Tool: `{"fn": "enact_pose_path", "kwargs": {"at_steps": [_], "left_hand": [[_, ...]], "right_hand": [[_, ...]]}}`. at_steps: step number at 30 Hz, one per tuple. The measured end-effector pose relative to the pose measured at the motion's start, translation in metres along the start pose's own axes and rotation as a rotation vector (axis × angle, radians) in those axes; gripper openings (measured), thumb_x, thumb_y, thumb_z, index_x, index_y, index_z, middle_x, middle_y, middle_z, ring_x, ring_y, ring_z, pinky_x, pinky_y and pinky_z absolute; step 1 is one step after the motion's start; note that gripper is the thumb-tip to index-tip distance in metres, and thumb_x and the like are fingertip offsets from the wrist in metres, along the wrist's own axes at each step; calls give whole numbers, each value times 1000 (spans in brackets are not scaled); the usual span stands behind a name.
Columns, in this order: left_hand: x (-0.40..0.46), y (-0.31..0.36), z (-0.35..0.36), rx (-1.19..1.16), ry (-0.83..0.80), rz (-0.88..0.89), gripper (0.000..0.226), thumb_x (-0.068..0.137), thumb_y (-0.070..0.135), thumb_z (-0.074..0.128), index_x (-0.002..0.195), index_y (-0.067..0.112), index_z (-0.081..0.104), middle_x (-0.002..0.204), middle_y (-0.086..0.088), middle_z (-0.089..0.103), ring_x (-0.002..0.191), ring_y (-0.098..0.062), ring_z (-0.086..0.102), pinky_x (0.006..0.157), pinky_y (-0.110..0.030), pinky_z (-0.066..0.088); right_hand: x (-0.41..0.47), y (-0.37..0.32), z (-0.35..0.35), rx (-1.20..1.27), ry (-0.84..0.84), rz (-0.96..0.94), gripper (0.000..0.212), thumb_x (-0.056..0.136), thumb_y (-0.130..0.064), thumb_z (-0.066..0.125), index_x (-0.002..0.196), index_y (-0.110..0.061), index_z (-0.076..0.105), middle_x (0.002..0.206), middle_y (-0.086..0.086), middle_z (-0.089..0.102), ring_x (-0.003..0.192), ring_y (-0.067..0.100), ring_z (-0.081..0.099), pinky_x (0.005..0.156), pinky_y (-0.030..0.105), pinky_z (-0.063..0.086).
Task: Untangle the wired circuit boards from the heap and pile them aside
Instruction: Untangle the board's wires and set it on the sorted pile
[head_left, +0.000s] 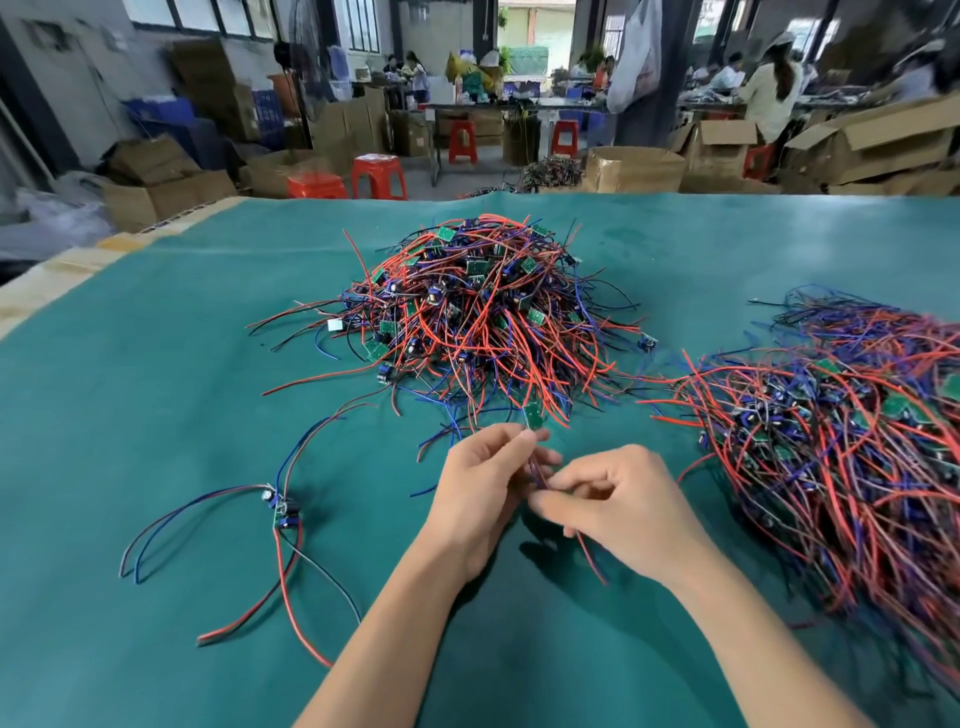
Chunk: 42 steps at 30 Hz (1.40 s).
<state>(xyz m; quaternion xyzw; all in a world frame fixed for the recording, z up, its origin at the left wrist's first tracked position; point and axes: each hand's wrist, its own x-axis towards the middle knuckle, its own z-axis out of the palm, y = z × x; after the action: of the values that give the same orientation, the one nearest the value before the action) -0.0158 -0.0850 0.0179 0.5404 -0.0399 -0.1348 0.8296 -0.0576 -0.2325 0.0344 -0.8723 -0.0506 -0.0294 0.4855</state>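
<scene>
A tangled heap (483, 306) of small green circuit boards with red, blue and black wires lies mid-table. A second, flatter pile of wired boards (841, 441) spreads along the right. My left hand (483, 483) pinches the wires just below one green board (532, 415), which stands up above its fingertips in front of the heap. My right hand (618, 509) pinches the same wire bundle lower down; a red wire (592, 561) trails out under it. Two wired boards (283, 512) lie apart at the left with their leads stretched out.
A teal cloth (156, 364) covers the table. Behind its far edge stand red stools (379, 176), cardboard boxes (636, 169) and work tables with seated people.
</scene>
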Motion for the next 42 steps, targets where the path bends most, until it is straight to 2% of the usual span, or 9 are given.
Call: {"fn": "enact_pose_path", "kwargs": {"at_steps": [3,8,12,18,22,27,32,35,42], "left_hand": [[-1,-1,-1,36,-18,48,7,94,5,60,94,-1,64,76,-11,64,65,-16,55,67,-28,45],[-1,-7,-2,182,-59,109,8,88,1,69,84,8,69,74,-9,69,68,-16,60,69,-27,45],[-2,-9,-3,242,-116,155,13,77,4,81,81,10,70,71,-8,67,61,-11,56,60,-19,44],[-3,-7,-2,215,-223,72,19,83,22,77,89,8,65,67,-4,62,61,-17,53,58,-23,41],[-6,-5,-1,328,-276,83,13,89,22,68,80,12,67,63,-2,57,55,-13,43,55,-22,35],[-10,-2,5,367,-263,131,29,89,28,66,76,3,62,61,-1,49,56,-12,38,54,-19,32],[-11,-2,4,359,-256,131,31,91,16,67,78,-11,59,57,-2,49,53,-10,38,52,-14,32],[-10,-1,3,309,-262,75,23,91,12,66,69,6,59,55,-1,49,50,-10,39,50,-14,33],[-9,0,3,371,-312,59,21,86,14,69,67,12,61,52,0,50,49,-9,38,50,-14,32]], "right_hand": [[2,4,-2,34,169,-31,35,75,-57,69,66,-24,75,56,4,62,53,6,48,56,32,39],[7,6,-2,208,406,27,26,71,-55,77,79,-31,77,66,-5,70,56,9,59,56,29,49],[10,7,-1,373,415,82,6,80,-26,85,78,-22,80,70,0,75,56,10,61,47,24,47],[13,5,-4,870,241,195,22,85,3,70,73,-11,82,71,8,70,56,12,58,49,22,45],[14,9,-7,864,194,196,15,83,-1,72,79,-11,83,74,7,72,57,13,57,52,22,44],[14,12,-10,858,154,157,16,66,-18,79,80,-13,83,77,8,73,61,13,59,57,21,46],[13,11,-6,812,160,143,16,66,-21,83,80,-13,82,75,7,71,58,13,56,56,22,43],[13,13,-8,688,254,128,4,79,-13,84,76,-13,80,69,5,68,57,13,54,53,21,43],[20,25,-22,524,628,53,19,87,-7,79,72,-18,76,56,-7,61,49,8,48,48,16,41]]}}
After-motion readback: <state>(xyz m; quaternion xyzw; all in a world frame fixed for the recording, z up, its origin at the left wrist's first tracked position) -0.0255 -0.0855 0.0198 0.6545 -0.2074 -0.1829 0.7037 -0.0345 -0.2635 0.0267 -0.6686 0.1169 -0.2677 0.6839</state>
